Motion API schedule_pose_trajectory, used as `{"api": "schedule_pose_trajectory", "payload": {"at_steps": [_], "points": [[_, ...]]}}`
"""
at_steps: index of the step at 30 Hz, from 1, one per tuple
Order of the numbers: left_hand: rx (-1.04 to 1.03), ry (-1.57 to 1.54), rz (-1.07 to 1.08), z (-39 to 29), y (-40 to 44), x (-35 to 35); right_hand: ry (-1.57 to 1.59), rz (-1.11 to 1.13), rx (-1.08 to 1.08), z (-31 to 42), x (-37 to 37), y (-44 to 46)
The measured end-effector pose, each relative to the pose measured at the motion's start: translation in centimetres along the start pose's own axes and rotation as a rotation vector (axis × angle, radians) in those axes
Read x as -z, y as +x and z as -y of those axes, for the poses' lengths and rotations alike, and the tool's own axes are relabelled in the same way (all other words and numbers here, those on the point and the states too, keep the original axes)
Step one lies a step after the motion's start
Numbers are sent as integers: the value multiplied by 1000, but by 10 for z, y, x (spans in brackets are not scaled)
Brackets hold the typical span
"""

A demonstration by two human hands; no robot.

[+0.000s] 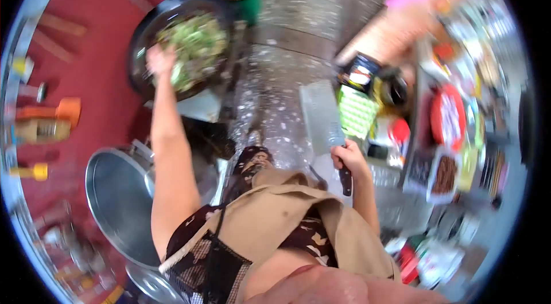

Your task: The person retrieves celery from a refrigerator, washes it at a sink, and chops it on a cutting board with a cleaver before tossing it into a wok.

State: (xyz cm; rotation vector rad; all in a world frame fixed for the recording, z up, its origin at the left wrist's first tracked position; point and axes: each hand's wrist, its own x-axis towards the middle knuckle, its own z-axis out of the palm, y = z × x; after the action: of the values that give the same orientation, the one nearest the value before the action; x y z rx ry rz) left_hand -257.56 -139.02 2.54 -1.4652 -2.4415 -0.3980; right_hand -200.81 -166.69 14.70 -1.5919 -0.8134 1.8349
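My left arm reaches out to a large dark bowl (138,77) holding chopped leafy greens (198,46). My left hand (160,59) is inside the bowl at the near-left edge of the greens; its fingers are smeared by motion. In my right hand (353,159) is a cleaver (322,113), gripped by its dark handle. The broad blade points away from me, over the wet grey surface.
A big metal pot (117,198) stands at the left on a red floor (100,97). To the right are a green-checked packet (357,110), a red-lidded jar (398,131), a red oval basin (449,117) and a tray of brown pieces (443,175).
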Motion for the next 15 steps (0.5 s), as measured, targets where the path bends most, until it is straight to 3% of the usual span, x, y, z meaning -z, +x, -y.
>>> {"api": "schedule_pose_trajectory", "payload": {"at_steps": [1, 2, 5, 8, 13, 15], "points": [[-121, -203, -50, 1, 4, -12, 13, -30, 5, -14, 20, -34], [-95, -321, -136, -26, -9, 9, 31, -72, 8, -27, 38, -68], [-294, -704, -499, -129, -87, 82, 127, -111, 214, -76, 102, -176], [-262, -1076, -356, -283, -220, 199, 195, -293, 346, -127, 156, -271], [-678, -1527, -32, -494, -417, 328, 428, -706, 416, -183, 242, -379], [-952, -1499, -70, -559, -477, 395, 492, -870, 469, -194, 279, -400]]}}
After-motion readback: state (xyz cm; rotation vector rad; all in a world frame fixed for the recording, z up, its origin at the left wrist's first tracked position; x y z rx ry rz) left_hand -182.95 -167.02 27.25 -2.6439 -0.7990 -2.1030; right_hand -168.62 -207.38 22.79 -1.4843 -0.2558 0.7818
